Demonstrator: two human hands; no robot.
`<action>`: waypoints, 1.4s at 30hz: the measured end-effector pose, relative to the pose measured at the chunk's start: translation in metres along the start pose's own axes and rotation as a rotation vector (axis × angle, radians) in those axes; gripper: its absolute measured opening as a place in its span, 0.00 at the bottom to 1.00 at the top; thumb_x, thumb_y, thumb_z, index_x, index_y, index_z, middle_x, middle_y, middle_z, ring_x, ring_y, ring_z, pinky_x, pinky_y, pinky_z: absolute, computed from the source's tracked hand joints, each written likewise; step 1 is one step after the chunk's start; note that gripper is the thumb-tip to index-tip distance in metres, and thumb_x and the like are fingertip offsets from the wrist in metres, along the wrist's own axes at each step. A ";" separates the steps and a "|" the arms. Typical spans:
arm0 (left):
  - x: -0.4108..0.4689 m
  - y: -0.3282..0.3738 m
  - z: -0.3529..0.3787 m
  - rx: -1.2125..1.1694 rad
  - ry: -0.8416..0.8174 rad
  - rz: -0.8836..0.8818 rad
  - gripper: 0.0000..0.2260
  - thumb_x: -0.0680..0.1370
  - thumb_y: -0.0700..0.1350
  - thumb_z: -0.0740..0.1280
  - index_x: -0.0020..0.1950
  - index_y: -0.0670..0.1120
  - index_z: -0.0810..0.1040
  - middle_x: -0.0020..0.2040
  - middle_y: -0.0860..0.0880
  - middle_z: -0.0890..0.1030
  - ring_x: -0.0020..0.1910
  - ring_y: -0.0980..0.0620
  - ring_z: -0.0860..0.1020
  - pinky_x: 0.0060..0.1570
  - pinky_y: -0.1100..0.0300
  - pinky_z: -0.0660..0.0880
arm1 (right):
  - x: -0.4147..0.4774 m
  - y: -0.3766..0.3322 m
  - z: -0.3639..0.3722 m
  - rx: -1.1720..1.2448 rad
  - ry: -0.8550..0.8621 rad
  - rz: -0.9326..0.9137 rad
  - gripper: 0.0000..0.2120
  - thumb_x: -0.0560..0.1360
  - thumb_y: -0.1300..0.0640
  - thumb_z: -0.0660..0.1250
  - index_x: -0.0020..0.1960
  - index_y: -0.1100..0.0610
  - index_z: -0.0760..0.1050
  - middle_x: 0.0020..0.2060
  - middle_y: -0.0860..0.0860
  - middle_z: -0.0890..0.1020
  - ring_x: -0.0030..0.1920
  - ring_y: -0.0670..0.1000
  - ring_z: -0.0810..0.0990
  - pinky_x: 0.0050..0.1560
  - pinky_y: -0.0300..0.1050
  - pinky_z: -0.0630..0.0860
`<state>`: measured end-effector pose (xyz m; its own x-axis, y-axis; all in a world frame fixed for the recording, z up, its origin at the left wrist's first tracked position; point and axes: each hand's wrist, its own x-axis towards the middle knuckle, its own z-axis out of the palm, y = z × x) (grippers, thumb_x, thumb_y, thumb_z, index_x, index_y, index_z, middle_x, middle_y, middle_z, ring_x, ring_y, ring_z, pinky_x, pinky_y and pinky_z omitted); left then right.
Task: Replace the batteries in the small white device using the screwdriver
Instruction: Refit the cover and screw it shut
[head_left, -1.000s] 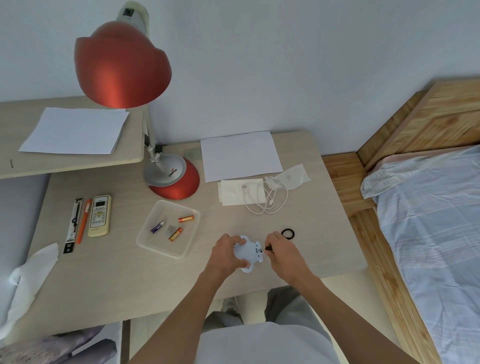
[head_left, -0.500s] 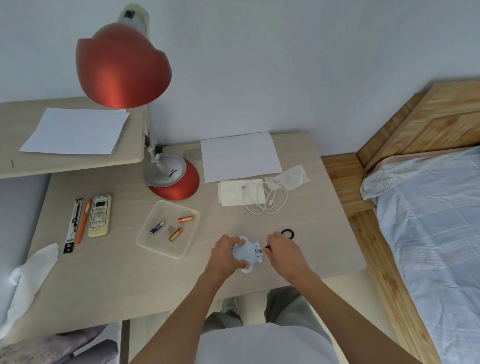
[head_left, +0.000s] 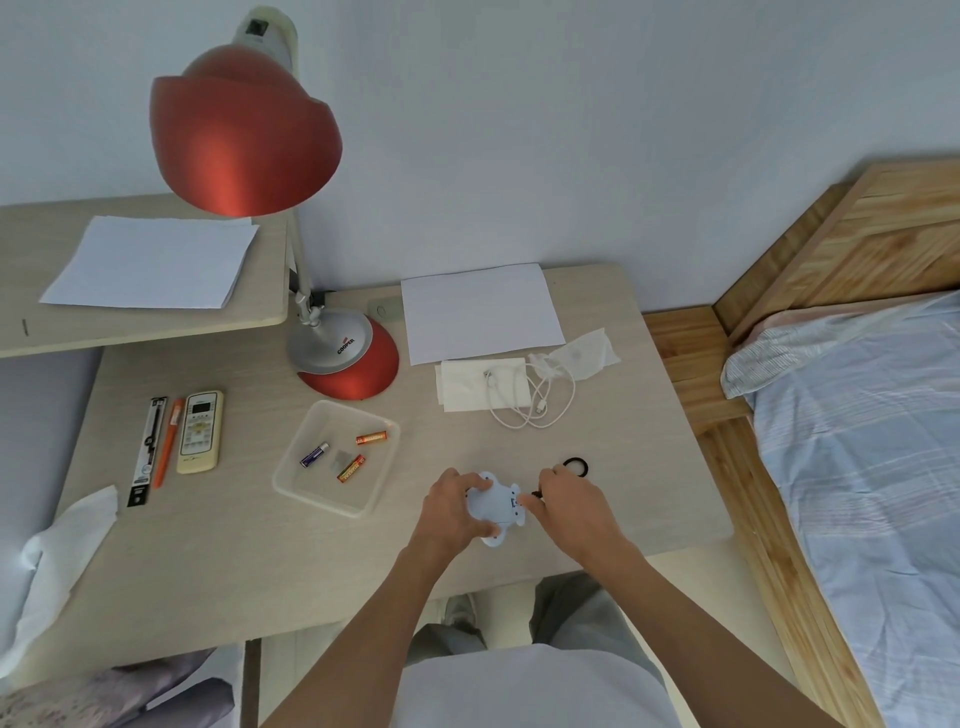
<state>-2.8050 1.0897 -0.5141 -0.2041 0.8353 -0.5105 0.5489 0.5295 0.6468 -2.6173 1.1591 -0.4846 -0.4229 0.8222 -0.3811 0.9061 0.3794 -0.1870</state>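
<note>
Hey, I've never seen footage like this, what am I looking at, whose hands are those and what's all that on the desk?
There is no machine: a camera worn on a person's head looks down at their own hands. The left hand steadies a small white device on the desk. The right hand pinches a small dark tool, probably the screwdriver, at the device's edge. Nearby sit a clear tray with three batteries, a red lamp, a remote, paper sheets and a white cable.

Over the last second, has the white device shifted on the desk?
No. The white device sits the same way off the clear tray and black ring, gripped by the left hand.
</note>
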 end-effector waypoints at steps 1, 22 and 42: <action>0.000 0.000 0.000 -0.001 -0.003 0.002 0.35 0.68 0.48 0.86 0.73 0.49 0.78 0.64 0.46 0.76 0.62 0.48 0.76 0.57 0.62 0.72 | 0.002 0.000 0.000 -0.033 -0.011 0.003 0.14 0.86 0.46 0.61 0.53 0.57 0.76 0.49 0.52 0.79 0.42 0.53 0.79 0.43 0.47 0.76; 0.002 -0.002 -0.001 0.002 -0.001 0.013 0.34 0.67 0.47 0.86 0.71 0.51 0.80 0.61 0.48 0.75 0.56 0.52 0.74 0.53 0.62 0.70 | 0.001 -0.001 -0.003 -0.098 -0.031 -0.026 0.14 0.87 0.47 0.61 0.50 0.56 0.75 0.44 0.51 0.76 0.40 0.52 0.76 0.42 0.46 0.74; 0.003 -0.009 0.001 -0.037 0.002 0.011 0.32 0.67 0.47 0.86 0.70 0.50 0.80 0.61 0.46 0.76 0.61 0.46 0.76 0.61 0.51 0.77 | -0.011 0.027 -0.032 0.126 0.278 0.080 0.06 0.82 0.50 0.68 0.52 0.50 0.81 0.47 0.45 0.80 0.46 0.48 0.81 0.44 0.48 0.81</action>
<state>-2.8097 1.0877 -0.5217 -0.2003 0.8413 -0.5021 0.5210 0.5255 0.6726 -2.5881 1.1740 -0.4566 -0.3157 0.9385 -0.1401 0.9208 0.2674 -0.2838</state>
